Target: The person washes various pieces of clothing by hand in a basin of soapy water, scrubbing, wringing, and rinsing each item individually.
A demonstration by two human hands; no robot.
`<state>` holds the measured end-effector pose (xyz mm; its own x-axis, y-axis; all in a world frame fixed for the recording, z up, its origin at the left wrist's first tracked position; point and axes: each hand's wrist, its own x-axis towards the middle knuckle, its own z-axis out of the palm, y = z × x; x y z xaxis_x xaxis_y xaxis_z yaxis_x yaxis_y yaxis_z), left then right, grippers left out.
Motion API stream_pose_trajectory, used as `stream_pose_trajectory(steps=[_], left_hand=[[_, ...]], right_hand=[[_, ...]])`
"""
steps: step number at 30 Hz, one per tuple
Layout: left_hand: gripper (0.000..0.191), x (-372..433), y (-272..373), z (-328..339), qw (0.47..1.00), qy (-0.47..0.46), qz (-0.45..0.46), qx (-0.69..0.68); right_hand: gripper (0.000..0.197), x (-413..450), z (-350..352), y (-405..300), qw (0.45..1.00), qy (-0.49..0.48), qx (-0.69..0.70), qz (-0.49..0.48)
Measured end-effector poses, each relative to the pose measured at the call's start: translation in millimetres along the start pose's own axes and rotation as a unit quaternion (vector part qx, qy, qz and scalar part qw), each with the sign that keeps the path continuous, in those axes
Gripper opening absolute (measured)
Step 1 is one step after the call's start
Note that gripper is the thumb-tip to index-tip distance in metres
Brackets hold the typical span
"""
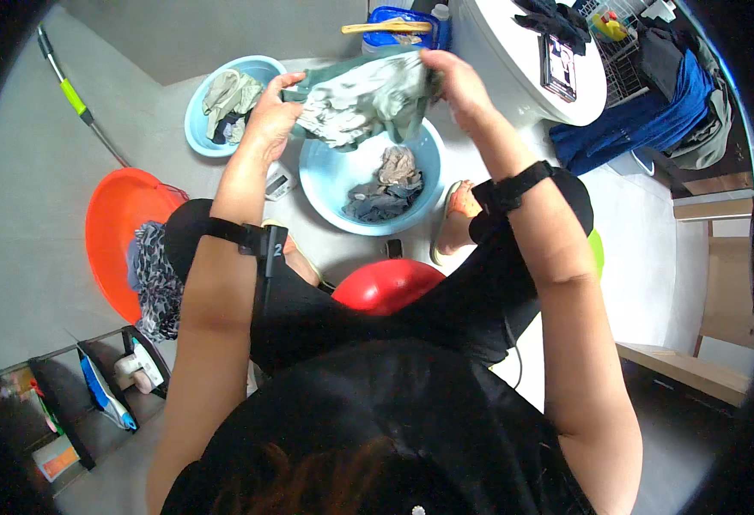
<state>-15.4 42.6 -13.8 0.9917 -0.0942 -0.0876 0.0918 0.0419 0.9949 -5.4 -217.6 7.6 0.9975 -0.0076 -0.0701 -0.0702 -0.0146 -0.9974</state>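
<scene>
A green and white cloth garment (pixel 364 96) is stretched between my two hands, partly blurred. My left hand (pixel 277 116) grips its left edge, and my right hand (pixel 457 80) pinches its upper right corner. Below it on the floor stands a large light-blue basin (pixel 325 187) with crumpled grey and beige cloths (pixel 386 193) inside. A smaller light-blue basin (pixel 198 135) lies to the left, holding pale green and dark cloths (pixel 230 100).
An orange tub (pixel 110 225) with patterned cloth stands at left, above a dark shelf rack (pixel 61 367). A red rounded object (pixel 386 286) is between my legs. At upper right, a phone (pixel 558 67) rests on a white toilet lid (pixel 506 38), beside a wire rack and blue cloth (pixel 647 122).
</scene>
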Motion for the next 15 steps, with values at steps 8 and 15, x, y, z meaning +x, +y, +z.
stream_pose_trajectory(steps=[8, 15], left_hand=[[0.054, 5.6, 7.2, -21.1, 0.953, -0.040, -0.101, -0.283], [0.056, 7.0, 17.1, -5.8, 0.840, -0.147, -0.025, -0.521]], right_hand=[[0.035, 17.4, -21.7, -3.2, 0.916, 0.001, 0.380, 0.126], [0.072, 12.6, -14.5, 25.3, 0.924, 0.036, -0.380, 0.012]])
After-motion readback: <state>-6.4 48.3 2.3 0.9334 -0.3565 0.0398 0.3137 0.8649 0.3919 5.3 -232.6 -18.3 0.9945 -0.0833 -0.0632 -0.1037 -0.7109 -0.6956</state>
